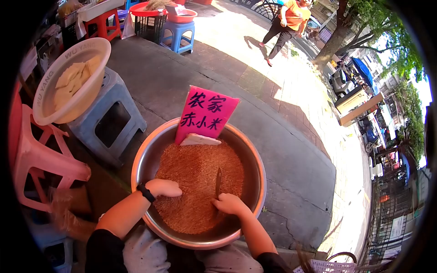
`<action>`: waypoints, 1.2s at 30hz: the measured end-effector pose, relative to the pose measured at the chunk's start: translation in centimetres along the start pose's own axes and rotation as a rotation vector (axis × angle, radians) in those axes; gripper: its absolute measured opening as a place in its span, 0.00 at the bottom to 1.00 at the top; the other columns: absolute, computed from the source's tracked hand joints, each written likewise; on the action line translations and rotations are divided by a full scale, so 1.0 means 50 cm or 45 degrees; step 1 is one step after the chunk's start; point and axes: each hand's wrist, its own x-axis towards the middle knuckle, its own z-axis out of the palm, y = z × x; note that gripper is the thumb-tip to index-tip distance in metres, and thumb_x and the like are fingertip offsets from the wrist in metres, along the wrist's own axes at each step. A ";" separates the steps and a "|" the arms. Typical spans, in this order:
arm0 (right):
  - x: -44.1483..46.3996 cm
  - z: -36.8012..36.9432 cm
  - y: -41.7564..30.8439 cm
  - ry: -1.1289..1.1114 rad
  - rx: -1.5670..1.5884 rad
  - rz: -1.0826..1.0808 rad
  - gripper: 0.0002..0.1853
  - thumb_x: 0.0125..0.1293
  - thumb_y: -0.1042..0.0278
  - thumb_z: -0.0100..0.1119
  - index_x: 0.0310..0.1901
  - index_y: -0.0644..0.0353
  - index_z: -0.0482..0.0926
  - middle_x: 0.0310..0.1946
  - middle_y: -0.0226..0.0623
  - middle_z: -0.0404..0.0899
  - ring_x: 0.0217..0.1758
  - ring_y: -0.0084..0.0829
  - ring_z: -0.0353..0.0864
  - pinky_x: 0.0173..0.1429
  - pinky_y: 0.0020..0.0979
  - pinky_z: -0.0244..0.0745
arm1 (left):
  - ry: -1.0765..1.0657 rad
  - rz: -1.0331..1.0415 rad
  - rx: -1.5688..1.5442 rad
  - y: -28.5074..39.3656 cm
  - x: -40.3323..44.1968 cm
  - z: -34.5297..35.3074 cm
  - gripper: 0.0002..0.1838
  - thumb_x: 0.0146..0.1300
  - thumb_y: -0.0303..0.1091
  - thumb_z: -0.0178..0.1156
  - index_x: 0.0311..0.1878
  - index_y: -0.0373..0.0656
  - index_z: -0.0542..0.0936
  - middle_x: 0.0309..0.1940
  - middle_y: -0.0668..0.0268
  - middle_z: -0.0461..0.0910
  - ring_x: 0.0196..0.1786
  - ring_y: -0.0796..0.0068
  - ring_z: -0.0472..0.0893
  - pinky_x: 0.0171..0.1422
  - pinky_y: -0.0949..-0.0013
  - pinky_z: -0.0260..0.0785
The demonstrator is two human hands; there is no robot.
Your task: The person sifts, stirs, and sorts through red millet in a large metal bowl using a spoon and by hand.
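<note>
A wide metal bowl (255, 157) rests at my lap, filled with reddish-brown grain (195, 166). My left hand (165, 187), with a black band at the wrist, dips into the left side of the grain, and its fingertips are hidden. On the right side, my right hand (230, 204) has its fingers closed at the lower end of a thin brown handle (218, 179), which points away from me over the grain. Whatever joins its lower end is hidden. A pink sign (205, 113) with black handwriting stands upright at the far side, set in a pale block (200, 139).
Left of the bowl, a blue-grey stool (109, 109) carries a cream basin (102, 54) of pale flat pieces. A pink stool (50, 159) stands nearer me. Farther off are a blue stool (177, 36) and a walking person (287, 25) in orange. Grey pavement (291, 182) lies right.
</note>
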 end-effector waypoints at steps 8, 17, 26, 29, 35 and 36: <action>0.026 0.012 0.044 0.559 0.258 0.154 0.29 0.60 0.44 0.49 0.30 0.70 0.80 0.28 0.57 0.79 0.37 0.52 0.80 0.45 0.44 0.74 | 0.783 -0.221 -0.185 0.024 -0.023 -0.009 0.18 0.54 0.40 0.52 0.39 0.32 0.75 0.34 0.48 0.77 0.41 0.50 0.78 0.40 0.51 0.72; 0.028 0.010 0.031 0.653 0.156 0.074 0.17 0.60 0.51 0.50 0.36 0.57 0.78 0.29 0.48 0.80 0.37 0.49 0.80 0.43 0.45 0.74 | 1.457 0.036 0.415 -0.029 0.046 0.053 0.25 0.47 0.40 0.57 0.47 0.33 0.71 0.49 0.51 0.67 0.51 0.52 0.68 0.53 0.53 0.61; 0.032 0.009 0.046 0.940 0.150 0.173 0.11 0.63 0.56 0.49 0.42 0.48 0.76 0.29 0.44 0.81 0.35 0.48 0.81 0.41 0.46 0.74 | 0.542 -0.416 0.376 0.012 -0.001 0.013 0.22 0.55 0.44 0.50 0.42 0.36 0.81 0.44 0.49 0.78 0.50 0.52 0.77 0.52 0.56 0.68; 0.023 0.005 0.035 0.971 0.103 0.192 0.11 0.63 0.56 0.49 0.42 0.49 0.76 0.27 0.44 0.81 0.33 0.48 0.81 0.39 0.46 0.74 | 0.427 -0.393 0.405 0.008 0.001 0.018 0.21 0.55 0.43 0.48 0.40 0.38 0.83 0.43 0.50 0.80 0.49 0.53 0.78 0.52 0.59 0.69; 0.025 0.006 0.033 1.171 0.127 0.096 0.09 0.63 0.61 0.50 0.38 0.54 0.76 0.22 0.44 0.79 0.27 0.46 0.80 0.32 0.44 0.75 | 0.328 -0.329 0.337 -0.005 -0.006 0.014 0.25 0.56 0.46 0.43 0.43 0.36 0.81 0.44 0.48 0.79 0.50 0.48 0.77 0.55 0.57 0.67; 0.024 0.008 0.030 1.216 0.155 0.056 0.09 0.63 0.60 0.50 0.36 0.55 0.75 0.21 0.44 0.78 0.27 0.46 0.80 0.32 0.44 0.74 | 0.348 -0.333 0.295 -0.009 -0.004 0.011 0.25 0.56 0.46 0.43 0.43 0.36 0.81 0.43 0.47 0.79 0.50 0.48 0.77 0.54 0.56 0.67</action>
